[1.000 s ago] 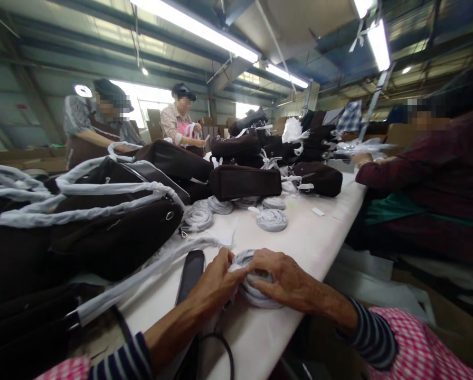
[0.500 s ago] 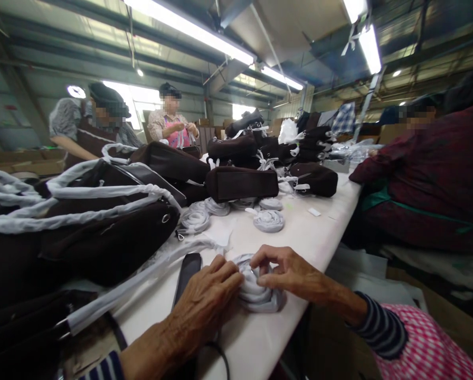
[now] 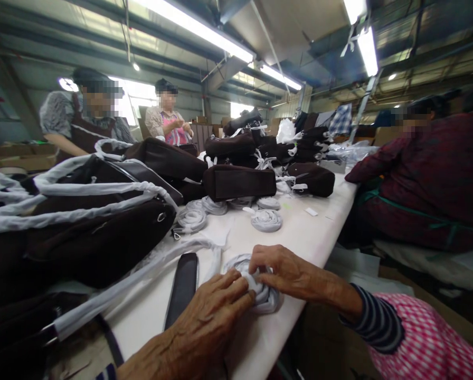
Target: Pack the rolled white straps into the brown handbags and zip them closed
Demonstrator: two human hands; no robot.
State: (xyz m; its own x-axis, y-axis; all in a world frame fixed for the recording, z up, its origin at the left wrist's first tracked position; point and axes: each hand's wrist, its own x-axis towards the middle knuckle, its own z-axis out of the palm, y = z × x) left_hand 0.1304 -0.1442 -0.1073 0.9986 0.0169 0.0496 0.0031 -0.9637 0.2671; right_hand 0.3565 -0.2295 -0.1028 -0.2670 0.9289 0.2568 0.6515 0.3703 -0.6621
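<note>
A strap in whitish wrapping, wound into a flat coil (image 3: 271, 302), lies on the near part of the white table (image 3: 246, 343). My left hand (image 3: 215, 309) rests against the coil's left side, its fingers bent over the windings. From the right, my right hand (image 3: 284, 272) has its thumb and fingers curled onto the top of the same coil. My fingers cover part of its middle. Just left of the coil lies a flat dark strip (image 3: 181, 285) with a metallic line along one edge. A long wrapped bag handle (image 3: 113, 293) slants past it.
Dark brown bags (image 3: 102, 237) with wrapped handles crowd the left side, and more bags (image 3: 240, 182) are piled farther back. Several coiled straps (image 3: 266, 220) sit before that pile. A co-worker in a dark red top (image 3: 422, 184) is at the right edge; two others stand behind the bags.
My left hand has shifted right and a little lower, farther over the coil. More of the dark strip shows. The right hand stays on the coil, and the view has moved slightly.
</note>
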